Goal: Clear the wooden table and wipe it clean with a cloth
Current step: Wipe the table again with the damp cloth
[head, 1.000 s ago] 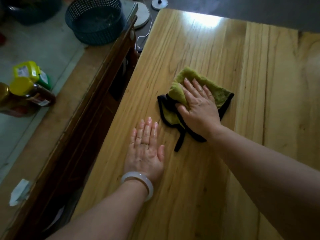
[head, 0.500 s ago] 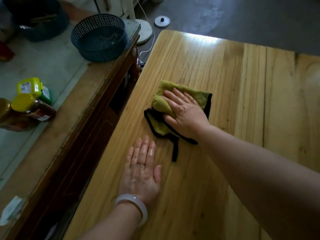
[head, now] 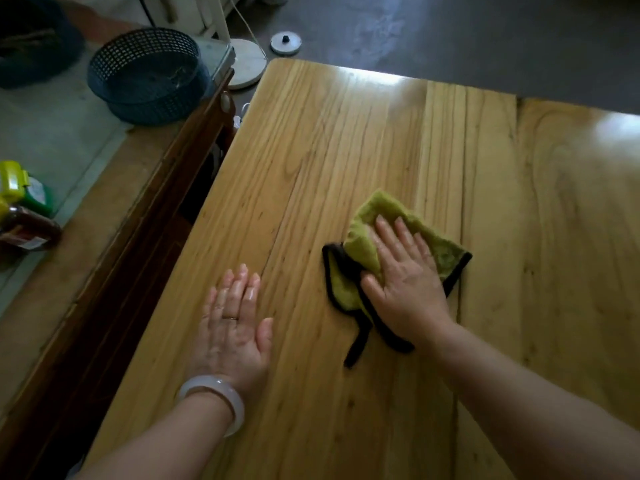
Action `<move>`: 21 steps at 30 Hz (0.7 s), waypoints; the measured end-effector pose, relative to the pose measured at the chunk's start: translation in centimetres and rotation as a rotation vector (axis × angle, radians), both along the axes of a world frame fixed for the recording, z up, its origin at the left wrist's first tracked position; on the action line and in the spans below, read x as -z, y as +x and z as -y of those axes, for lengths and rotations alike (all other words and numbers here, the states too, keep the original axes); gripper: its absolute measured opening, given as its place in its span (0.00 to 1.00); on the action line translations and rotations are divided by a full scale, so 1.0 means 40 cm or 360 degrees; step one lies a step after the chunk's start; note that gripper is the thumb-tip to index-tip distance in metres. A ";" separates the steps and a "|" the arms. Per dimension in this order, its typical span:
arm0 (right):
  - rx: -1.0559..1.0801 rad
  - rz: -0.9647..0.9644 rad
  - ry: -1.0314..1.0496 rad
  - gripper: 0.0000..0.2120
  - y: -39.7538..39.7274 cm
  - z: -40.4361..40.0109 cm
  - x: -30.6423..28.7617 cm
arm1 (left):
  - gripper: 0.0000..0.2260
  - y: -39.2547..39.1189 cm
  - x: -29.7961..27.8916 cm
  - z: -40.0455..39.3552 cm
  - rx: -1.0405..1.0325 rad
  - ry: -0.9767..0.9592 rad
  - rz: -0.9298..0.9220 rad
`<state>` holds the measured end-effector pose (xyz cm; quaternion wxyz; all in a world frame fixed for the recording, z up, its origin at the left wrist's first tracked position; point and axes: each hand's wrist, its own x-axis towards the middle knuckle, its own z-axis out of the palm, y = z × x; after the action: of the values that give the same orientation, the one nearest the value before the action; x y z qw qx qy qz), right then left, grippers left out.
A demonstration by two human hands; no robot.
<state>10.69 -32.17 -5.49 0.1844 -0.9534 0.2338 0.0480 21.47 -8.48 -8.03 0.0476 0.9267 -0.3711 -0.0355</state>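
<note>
A light wooden table (head: 311, 161) with long plank seams fills most of the view. A crumpled green cloth with a black border (head: 446, 249) lies near its middle. My right hand (head: 405, 278) presses flat on the cloth, fingers spread over it and thumb against its near fold. A black strap of the cloth trails toward me under the wrist. My left hand (head: 233, 320) lies palm down on the bare wood to the left of the cloth, fingers together, holding nothing. It wears a ring and a pale bangle at the wrist.
A darker wooden counter (head: 114, 216) runs along the left, across a narrow gap. On it stand a blue mesh basket (head: 145, 74), a yellow-lidded container (head: 14, 181) and a brown jar (head: 27, 226). A round white lid (head: 285, 43) lies on the dark floor beyond.
My right hand has slid the cloth to the right across the table, away from the left hand. The left hand has stayed flat in place. The view has tilted to show more far edge.
</note>
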 end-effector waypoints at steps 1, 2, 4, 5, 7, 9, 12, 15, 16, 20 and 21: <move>-0.0083 -0.0018 0.0044 0.34 -0.041 -0.040 -0.008 | 0.27 0.000 0.001 0.000 0.0001 -0.0001 -0.0002; -0.0171 -0.0032 0.0103 0.34 -0.080 -0.083 -0.015 | 0.27 0.002 0.003 -0.001 -0.0001 -0.0005 -0.0003; -0.0362 -0.0032 0.0187 0.35 -0.160 -0.162 -0.017 | 0.27 0.006 0.006 -0.002 0.0004 -0.0027 -0.0010; -0.0466 -0.0015 0.0181 0.36 -0.195 -0.194 -0.014 | 0.27 0.006 0.007 -0.002 0.0007 -0.0038 -0.0012; -0.0638 -0.0004 0.0127 0.38 -0.236 -0.222 -0.007 | 0.27 0.006 0.008 -0.003 0.0002 -0.0041 -0.0020; -0.0736 0.0003 0.0074 0.37 -0.234 -0.209 -0.001 | 0.27 0.008 0.005 0.001 -0.0007 -0.0040 -0.0021; -0.0830 0.0006 0.0078 0.35 -0.188 -0.160 -0.003 | 0.27 0.011 0.004 0.005 -0.0004 -0.0052 -0.0027; -0.0805 -0.0016 0.0124 0.33 -0.124 -0.106 -0.010 | 0.27 0.011 0.005 0.004 -0.0005 -0.0056 -0.0041; -0.0786 -0.0009 0.0099 0.33 -0.102 -0.087 -0.009 | 0.27 0.011 0.005 0.004 -0.0004 -0.0056 -0.0041; -0.0661 0.0015 -0.0030 0.33 -0.009 0.004 0.003 | 0.27 0.012 0.002 0.004 0.0002 -0.0034 -0.0041; -0.0617 0.0021 -0.0064 0.33 0.014 0.029 0.007 | 0.27 0.013 0.001 0.005 0.0001 -0.0033 -0.0045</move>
<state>11.26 -33.34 -5.77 0.1541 -0.9844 0.0456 0.0717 21.97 -8.66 -8.08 0.0626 0.9254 -0.3712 -0.0448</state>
